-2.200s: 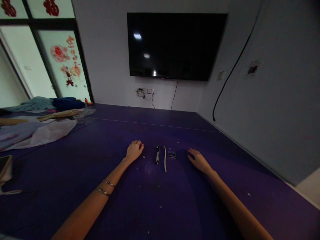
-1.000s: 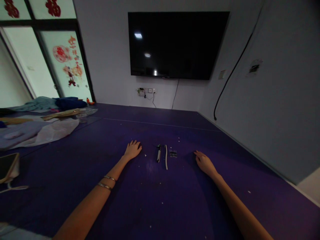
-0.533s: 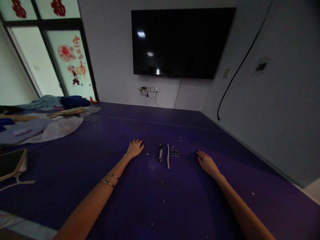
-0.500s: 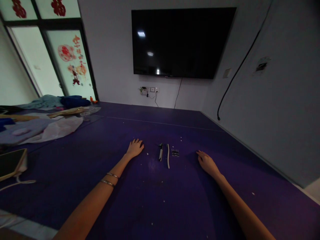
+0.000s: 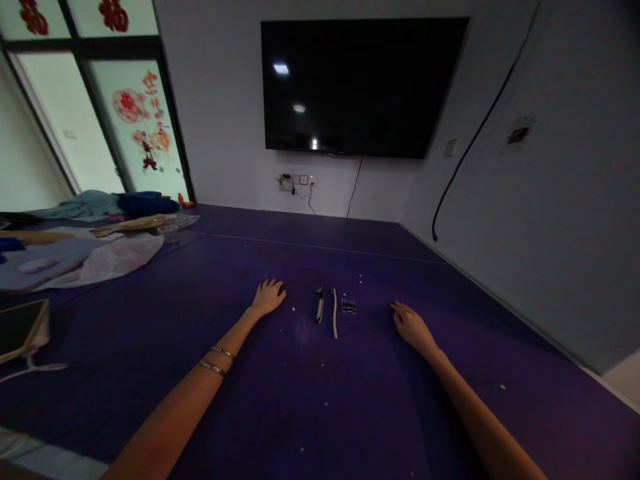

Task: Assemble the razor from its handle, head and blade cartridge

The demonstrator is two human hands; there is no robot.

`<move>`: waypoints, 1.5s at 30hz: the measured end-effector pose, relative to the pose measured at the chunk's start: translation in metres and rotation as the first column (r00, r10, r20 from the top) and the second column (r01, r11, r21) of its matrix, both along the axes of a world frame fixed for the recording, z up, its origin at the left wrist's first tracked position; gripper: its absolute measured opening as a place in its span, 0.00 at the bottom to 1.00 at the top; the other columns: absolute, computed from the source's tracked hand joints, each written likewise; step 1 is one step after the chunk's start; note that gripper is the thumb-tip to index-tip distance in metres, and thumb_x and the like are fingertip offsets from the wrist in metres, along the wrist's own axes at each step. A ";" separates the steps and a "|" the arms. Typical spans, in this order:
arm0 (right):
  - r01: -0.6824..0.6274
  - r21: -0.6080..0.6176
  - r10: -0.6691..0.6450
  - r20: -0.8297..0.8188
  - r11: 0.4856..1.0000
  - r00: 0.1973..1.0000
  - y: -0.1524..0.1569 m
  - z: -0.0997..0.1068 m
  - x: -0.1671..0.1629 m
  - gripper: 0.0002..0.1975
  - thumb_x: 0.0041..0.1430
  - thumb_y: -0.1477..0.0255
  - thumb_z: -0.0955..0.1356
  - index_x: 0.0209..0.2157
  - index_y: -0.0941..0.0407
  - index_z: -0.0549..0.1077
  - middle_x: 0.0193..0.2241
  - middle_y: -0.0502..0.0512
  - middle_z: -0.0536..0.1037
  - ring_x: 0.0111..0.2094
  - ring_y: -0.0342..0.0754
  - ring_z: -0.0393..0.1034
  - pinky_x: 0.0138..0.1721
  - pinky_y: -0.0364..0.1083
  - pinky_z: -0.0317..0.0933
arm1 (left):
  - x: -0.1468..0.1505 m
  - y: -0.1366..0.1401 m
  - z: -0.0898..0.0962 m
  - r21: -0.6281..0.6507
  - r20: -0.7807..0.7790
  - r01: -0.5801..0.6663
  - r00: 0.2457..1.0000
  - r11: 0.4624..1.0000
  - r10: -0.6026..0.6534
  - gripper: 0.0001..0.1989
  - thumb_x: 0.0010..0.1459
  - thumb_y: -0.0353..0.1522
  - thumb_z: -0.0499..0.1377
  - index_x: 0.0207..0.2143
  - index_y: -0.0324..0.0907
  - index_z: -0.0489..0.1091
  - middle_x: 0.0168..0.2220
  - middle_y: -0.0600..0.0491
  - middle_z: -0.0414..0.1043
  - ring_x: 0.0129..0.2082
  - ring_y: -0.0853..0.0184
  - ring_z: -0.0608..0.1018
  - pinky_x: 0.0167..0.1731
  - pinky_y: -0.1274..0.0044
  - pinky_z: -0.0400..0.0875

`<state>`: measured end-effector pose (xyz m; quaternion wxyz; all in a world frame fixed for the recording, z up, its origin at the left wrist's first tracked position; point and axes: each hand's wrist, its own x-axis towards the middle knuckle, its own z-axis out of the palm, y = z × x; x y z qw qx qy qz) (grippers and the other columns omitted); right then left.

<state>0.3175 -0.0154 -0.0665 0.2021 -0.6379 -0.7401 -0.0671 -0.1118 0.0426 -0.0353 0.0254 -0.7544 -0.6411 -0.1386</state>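
Note:
My left hand lies palm down on the purple tabletop, fingers spread and holding nothing. Just right of it is what looks like a razor, with a pale and dark handle and a dark head at the far end. Beside that lies a thin, slightly curved white stick with a darker far tip, perhaps a toothbrush. A small clear pack with dark pieces inside comes next to the stick; its contents are too small to name. Further right, my right hand rests on the surface, fingers stretched out, touching none of these things.
Cloths and plastic sheeting cover the left side, with a tablet-like device and its white cable nearer me. A television hangs on the far wall. A black cable dangles on the right wall. Small white scraps dot the tabletop.
The whole view has shifted very slightly to the left. Both hands and the small items keep their places on the tabletop.

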 end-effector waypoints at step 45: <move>0.035 -0.012 -0.035 0.011 0.999 0.999 -0.010 0.010 -0.010 0.22 0.57 0.75 0.56 0.49 0.64 0.69 0.52 0.64 0.67 0.53 0.53 0.61 0.54 0.51 0.54 | 0.127 -0.023 0.025 -0.177 0.267 -0.002 0.962 0.984 0.050 0.10 0.48 0.33 0.57 0.34 0.38 0.71 0.38 0.40 0.73 0.41 0.56 0.75 0.39 0.72 0.66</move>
